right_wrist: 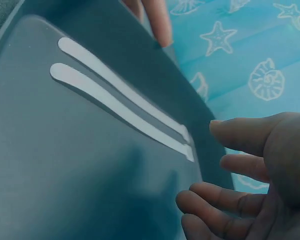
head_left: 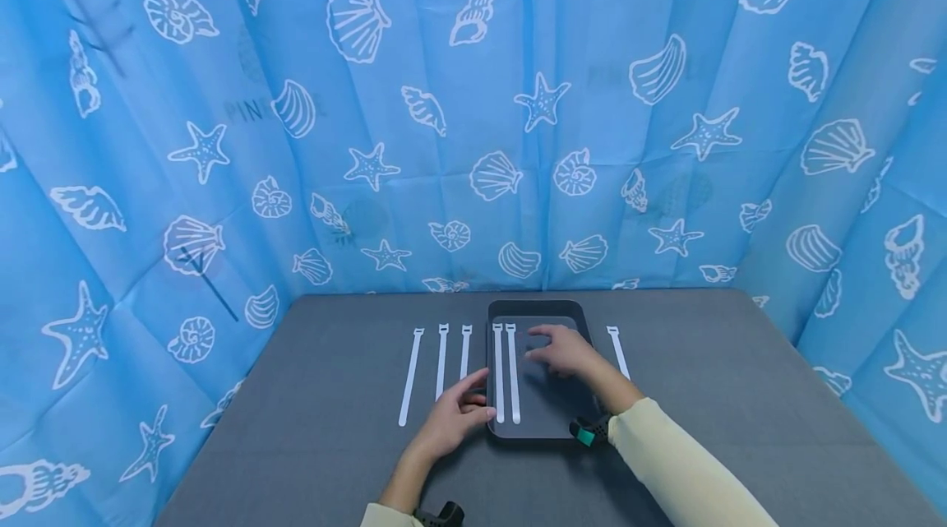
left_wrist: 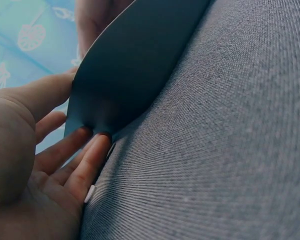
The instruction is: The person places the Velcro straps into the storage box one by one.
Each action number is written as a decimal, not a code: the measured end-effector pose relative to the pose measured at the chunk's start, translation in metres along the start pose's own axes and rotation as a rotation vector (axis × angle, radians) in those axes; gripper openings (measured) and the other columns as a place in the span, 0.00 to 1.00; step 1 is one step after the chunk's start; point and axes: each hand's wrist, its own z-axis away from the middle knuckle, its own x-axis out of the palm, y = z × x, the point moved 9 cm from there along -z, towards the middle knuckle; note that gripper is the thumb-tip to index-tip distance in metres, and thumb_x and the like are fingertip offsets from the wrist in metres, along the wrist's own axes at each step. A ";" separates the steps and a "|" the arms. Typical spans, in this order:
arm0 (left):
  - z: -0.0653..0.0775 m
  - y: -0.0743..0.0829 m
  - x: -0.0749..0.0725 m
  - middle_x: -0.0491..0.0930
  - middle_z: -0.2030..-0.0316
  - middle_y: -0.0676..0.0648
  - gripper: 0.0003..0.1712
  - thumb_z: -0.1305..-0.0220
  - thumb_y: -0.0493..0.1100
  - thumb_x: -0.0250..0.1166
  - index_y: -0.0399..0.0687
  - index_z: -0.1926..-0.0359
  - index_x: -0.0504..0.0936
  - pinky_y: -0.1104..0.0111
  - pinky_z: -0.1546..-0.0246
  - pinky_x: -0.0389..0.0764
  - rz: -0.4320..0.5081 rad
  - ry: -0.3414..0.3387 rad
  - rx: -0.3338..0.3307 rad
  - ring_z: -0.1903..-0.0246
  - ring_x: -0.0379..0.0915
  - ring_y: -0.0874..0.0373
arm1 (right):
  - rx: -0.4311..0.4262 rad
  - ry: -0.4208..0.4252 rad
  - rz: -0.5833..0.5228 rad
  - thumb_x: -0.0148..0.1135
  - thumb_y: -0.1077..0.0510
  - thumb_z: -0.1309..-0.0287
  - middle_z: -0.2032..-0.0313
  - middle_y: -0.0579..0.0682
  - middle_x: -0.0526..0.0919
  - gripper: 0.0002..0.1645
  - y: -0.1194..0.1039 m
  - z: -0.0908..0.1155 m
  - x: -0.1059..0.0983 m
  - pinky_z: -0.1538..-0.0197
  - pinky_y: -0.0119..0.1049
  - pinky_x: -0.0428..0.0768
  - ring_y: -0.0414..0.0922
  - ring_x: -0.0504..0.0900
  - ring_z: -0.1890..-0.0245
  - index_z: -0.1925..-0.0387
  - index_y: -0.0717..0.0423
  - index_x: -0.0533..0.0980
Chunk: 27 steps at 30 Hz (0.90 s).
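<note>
Two white cable straps (head_left: 505,375) lie side by side along the left part of a dark grey tray (head_left: 547,431). My left hand (head_left: 453,416) is at the tray's left side, fingertips against its outer wall and thumb (left_wrist: 47,95) at the rim, as the left wrist view shows. Over the far half of the tray floor hovers my right hand (head_left: 565,350), fingers apart and slightly bent, holding nothing. In the right wrist view, its fingers (right_wrist: 215,197) are near the slotted ends of the two straps (right_wrist: 125,107).
Left of the tray lie three more white straps (head_left: 410,379), the nearest to it partly behind my left hand. Another strap (head_left: 617,350) is on the right, partly covered by my right forearm. A blue shell-print curtain (head_left: 444,140) surrounds the grey table (head_left: 296,445).
</note>
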 end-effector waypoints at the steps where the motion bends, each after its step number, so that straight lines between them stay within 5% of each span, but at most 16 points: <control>1: 0.000 0.000 -0.001 0.69 0.38 0.41 0.37 0.36 0.43 0.66 0.49 0.29 0.64 0.65 0.52 0.78 -0.004 0.004 -0.002 0.48 0.74 0.50 | -0.008 0.003 -0.001 0.67 0.56 0.41 0.54 0.61 0.80 0.30 -0.001 0.001 -0.003 0.72 0.40 0.80 0.48 0.82 0.74 0.38 0.59 0.73; 10: -0.003 -0.001 -0.001 0.70 0.38 0.41 0.36 0.36 0.42 0.66 0.47 0.29 0.65 0.68 0.52 0.77 -0.026 0.001 0.018 0.49 0.74 0.52 | -0.092 0.105 0.088 0.65 0.56 0.40 0.53 0.61 0.81 0.21 -0.007 0.019 -0.035 0.58 0.48 0.79 0.53 0.81 0.59 0.47 0.62 0.78; 27: -0.001 -0.001 0.000 0.70 0.38 0.42 0.37 0.37 0.45 0.67 0.48 0.29 0.65 0.70 0.53 0.76 -0.022 0.000 0.013 0.48 0.73 0.52 | -0.089 0.313 -0.063 0.58 0.60 0.34 0.55 0.61 0.81 0.16 0.025 0.048 -0.077 0.53 0.52 0.78 0.57 0.78 0.55 0.49 0.66 0.77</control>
